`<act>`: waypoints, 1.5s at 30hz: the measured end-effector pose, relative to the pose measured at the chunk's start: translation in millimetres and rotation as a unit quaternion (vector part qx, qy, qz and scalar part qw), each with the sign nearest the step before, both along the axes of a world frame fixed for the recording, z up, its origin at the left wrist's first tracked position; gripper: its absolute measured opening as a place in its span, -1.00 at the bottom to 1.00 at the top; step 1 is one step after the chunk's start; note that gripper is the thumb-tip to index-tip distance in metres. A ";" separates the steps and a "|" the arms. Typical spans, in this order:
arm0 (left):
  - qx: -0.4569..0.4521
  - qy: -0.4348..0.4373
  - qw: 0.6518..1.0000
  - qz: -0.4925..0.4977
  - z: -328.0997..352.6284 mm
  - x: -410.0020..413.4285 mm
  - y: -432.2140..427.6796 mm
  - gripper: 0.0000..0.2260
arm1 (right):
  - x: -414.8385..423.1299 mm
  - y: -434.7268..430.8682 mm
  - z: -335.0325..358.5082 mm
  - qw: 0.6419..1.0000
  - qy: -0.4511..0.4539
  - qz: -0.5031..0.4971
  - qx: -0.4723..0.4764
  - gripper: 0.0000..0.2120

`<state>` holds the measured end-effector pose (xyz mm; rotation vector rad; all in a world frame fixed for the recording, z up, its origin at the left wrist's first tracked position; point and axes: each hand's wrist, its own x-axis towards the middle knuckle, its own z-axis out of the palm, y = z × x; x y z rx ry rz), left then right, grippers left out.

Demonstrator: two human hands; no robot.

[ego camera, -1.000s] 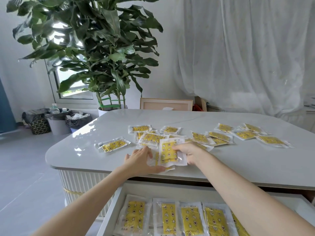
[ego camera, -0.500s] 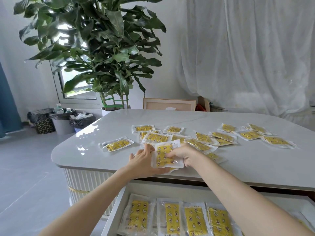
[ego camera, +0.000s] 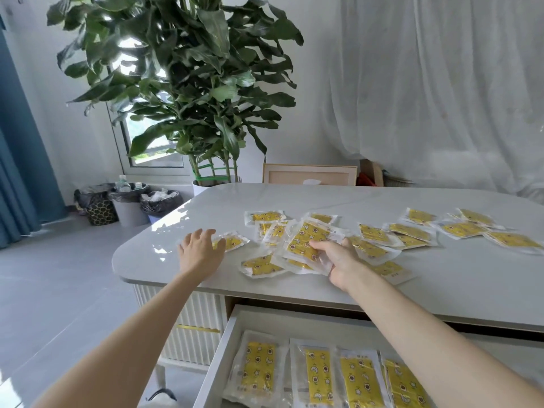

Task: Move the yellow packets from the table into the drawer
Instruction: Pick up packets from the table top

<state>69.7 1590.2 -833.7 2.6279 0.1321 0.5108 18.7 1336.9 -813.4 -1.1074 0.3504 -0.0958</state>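
The right hand (ego camera: 341, 262) pinches a loose bundle of yellow packets (ego camera: 304, 241), thumb on top, just above the tabletop (ego camera: 441, 287). The left hand (ego camera: 200, 251) hovers flat with fingers spread and nothing in its grip, its fingertips over a lone packet (ego camera: 234, 242) to the left. Below, the drawer (ego camera: 219, 357) stands open with a row of stored packets (ego camera: 259, 369) lying side by side.

The danger is that bundle. The slick wrappers are fanned rather than squared, so one could slide out on the way down and drop to the floor beside the drawer. The glossy tabletop is another risk: a flat press on the lone packet may skate it towards the rounded edge instead of lifting it. Many scattered packets (ego camera: 459, 229) wait further right.

As for writing, the wrappers show stars and moons on yellow. The small print at the ends of the stored packets is too small to read.
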 end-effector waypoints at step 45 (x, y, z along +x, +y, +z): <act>-0.227 0.080 0.968 -0.078 47.0 -66.4 -4.5 -0.69 | -73.8 0.7 25.1 0.961 -0.022 0.240 -0.133 -0.42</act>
